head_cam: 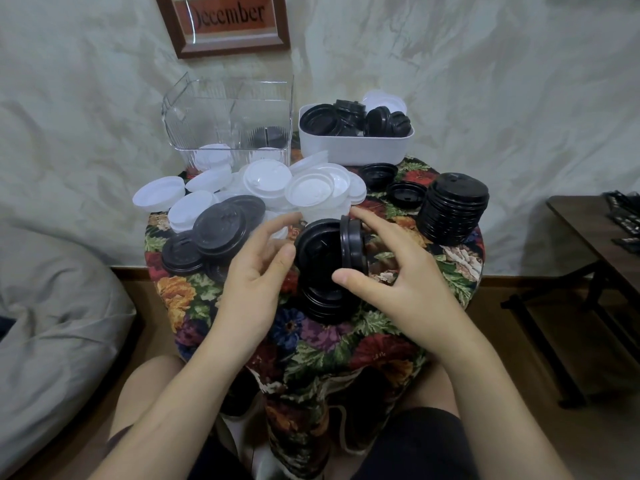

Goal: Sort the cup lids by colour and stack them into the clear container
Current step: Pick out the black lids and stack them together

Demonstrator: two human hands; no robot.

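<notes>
Both hands meet over the middle of the flowered table (329, 344). My left hand (256, 271) holds a tilted black lid (317, 249) by its left rim, thumb in front and fingers behind. My right hand (394, 271) pinches an upright black lid (351, 242) between forefinger and thumb, right against the tilted one. Under them stands a short stack of black lids (325, 303). The clear container (225, 112) stands at the back left, with white lids (211, 157) in one compartment and black lids (268, 135) in another.
Loose white lids (277, 188) are heaped before the container. Black lids (214, 233) lie at the left edge, and a tall black stack (453, 209) stands at the right. A white bin (356, 147) at the back holds more lids. A bed lies left, a dark side table (595, 230) right.
</notes>
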